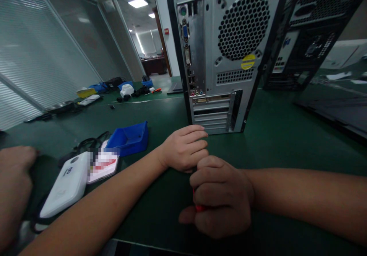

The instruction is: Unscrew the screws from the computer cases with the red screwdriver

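In the head view my right hand [222,196] is closed in a fist around a red handle [200,208]. Only a little red shows between the fingers, so the kind of tool is hidden. Just beyond it, my left hand [185,149] has its fingers bent and pressed together, fingertips close to the right fist. Whatever lies under its palm is out of sight. Both hands are over the green tabletop [163,210], in front of an upright computer case [213,80] whose rear panel, ports and slots face me.
A blue tray [129,137], a white device [67,183] and a pink-edged card-like item [106,164] lie left. Another person's blurred hand [14,187] is at the left edge. A second computer case [304,45] stands right, near a dark flat panel [338,114]. An orange-handled tool [156,90] lies behind.
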